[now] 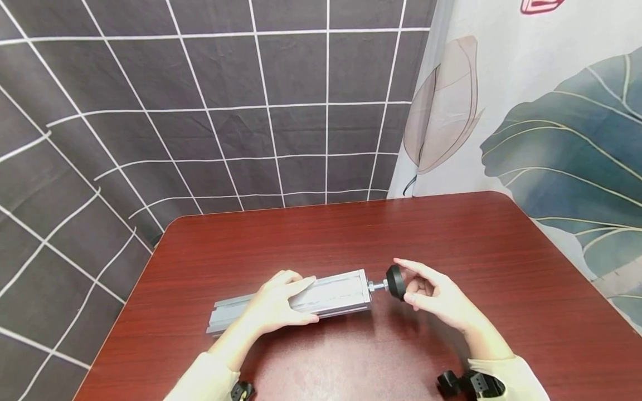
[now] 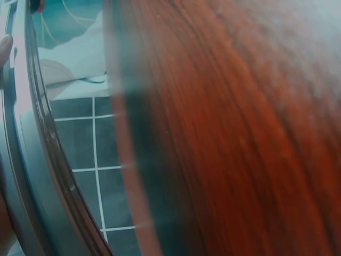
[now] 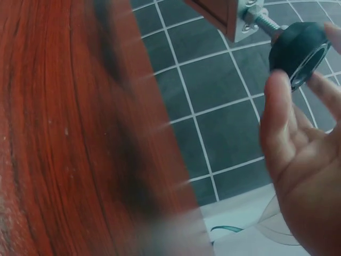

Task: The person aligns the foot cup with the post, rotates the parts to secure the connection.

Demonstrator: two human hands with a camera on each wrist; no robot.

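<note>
A silver aluminium profile lies lengthwise above the red-brown table, its long side also showing in the left wrist view. My left hand grips it around the middle, thumb and fingers spread over its sides. From the end plate at its right end sticks a threaded bolt with a nut. A round black levelling foot is on the bolt's outer end. My right hand holds this foot by its rim, thumb on one side and index finger on the other. The foot's hollow underside faces the right palm.
Under both arms spreads the red-brown table, with rounded far corners. Behind it hangs a dark grey cloth with white grid lines, and a white leaf-patterned curtain at the right. Black wrist devices sit at both sleeves.
</note>
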